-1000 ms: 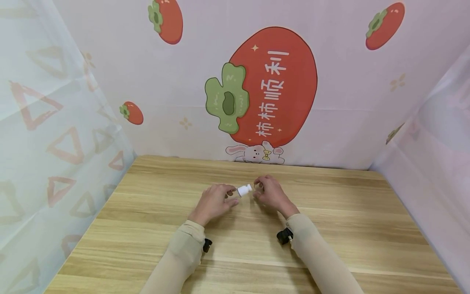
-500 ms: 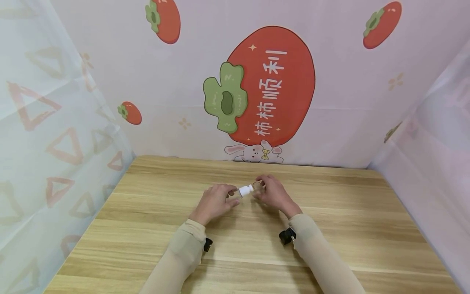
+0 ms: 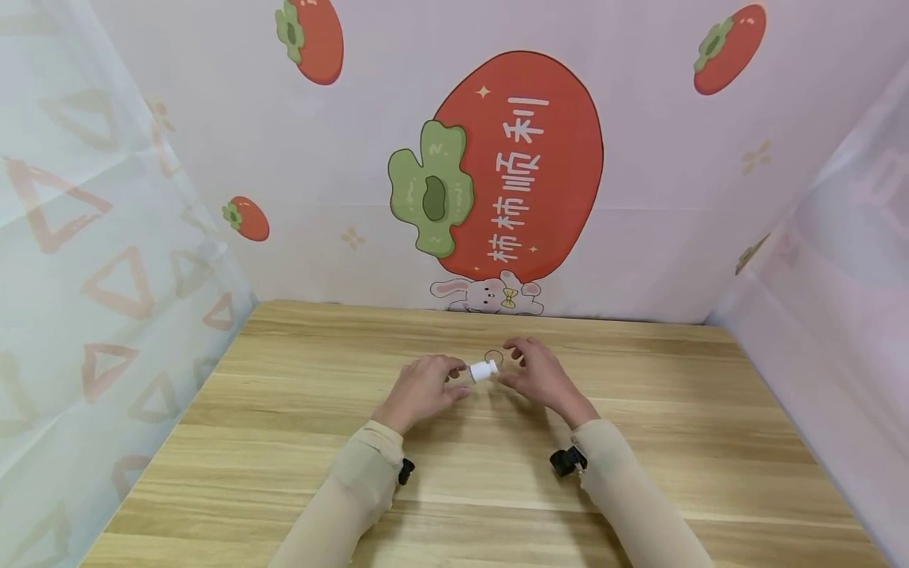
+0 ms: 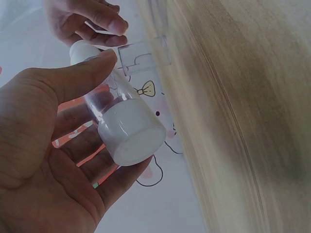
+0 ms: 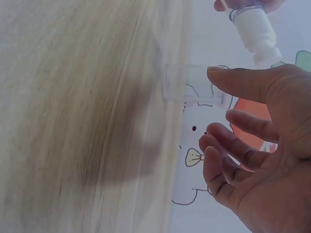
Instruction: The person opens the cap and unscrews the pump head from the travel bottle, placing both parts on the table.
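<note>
My left hand (image 3: 426, 388) holds a small bottle (image 3: 484, 370) tilted above the table. In the left wrist view, the bottle (image 4: 131, 131) has a clear body, a white base and a white top, with the thumb along its side and the fingers behind it. A clear cap (image 3: 493, 357) stands on the table just beyond the bottle's top. My right hand (image 3: 543, 377) is to the right of that cap, fingers loosely bent, holding nothing. In the right wrist view, the see-through cap (image 5: 194, 85) appears beyond the thumb, and the bottle's white nozzle end (image 5: 265, 51) points toward the right hand.
The wooden table (image 3: 298, 442) runs back to a pale cloth wall (image 3: 341, 260) printed with persimmons and a rabbit. Cloth sides (image 3: 106, 315) hang at left and right. A small black camera (image 3: 568, 461) is worn on the right wrist.
My right hand has let go of the clear cap and moved right, away from it, leaving it standing on the table. The left hand has shifted slightly right with the bottle.
</note>
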Tool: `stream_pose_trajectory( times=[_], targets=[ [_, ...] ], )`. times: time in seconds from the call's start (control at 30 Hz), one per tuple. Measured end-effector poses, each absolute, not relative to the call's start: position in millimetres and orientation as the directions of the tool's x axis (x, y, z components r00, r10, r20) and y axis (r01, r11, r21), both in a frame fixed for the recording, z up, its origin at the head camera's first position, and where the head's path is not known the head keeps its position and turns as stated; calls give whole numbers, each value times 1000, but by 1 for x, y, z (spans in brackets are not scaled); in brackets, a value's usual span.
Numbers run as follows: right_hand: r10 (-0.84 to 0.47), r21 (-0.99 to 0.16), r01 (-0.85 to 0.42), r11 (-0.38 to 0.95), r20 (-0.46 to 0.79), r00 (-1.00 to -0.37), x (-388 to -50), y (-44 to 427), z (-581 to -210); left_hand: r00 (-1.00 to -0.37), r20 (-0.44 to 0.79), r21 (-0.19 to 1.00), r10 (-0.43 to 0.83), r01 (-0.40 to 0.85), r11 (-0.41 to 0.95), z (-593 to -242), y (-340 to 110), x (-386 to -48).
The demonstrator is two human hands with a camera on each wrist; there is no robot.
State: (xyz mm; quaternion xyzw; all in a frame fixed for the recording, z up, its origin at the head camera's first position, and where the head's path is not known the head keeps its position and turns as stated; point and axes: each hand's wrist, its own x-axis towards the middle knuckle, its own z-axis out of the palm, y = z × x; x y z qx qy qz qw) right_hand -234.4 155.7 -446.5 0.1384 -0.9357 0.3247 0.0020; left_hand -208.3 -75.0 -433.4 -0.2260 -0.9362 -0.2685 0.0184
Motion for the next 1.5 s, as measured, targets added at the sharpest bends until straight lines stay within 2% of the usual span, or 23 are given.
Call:
stream_pose_trajectory(
  times=[0.4,0.87,1.13,1.5],
  targets=[
    [-329,-640,-339,690,139,-934,-220,172,-443,-881,175,475,440,468,746,-434,-66,-209],
    [-364,-712,-331,619,113,-924,-206,179,-439,-852,196,406,486,522,750,-431,-52,-207],
    [-356,-743,-291,603,76,-931,-205,180,-441,-823,242,322,515,568,757,-431,-47,-207],
    [-399,-791,-290,539,64,-915,-204,177,-442,-746,393,201,538,641,741,-431,-45,-204]
  ],
)
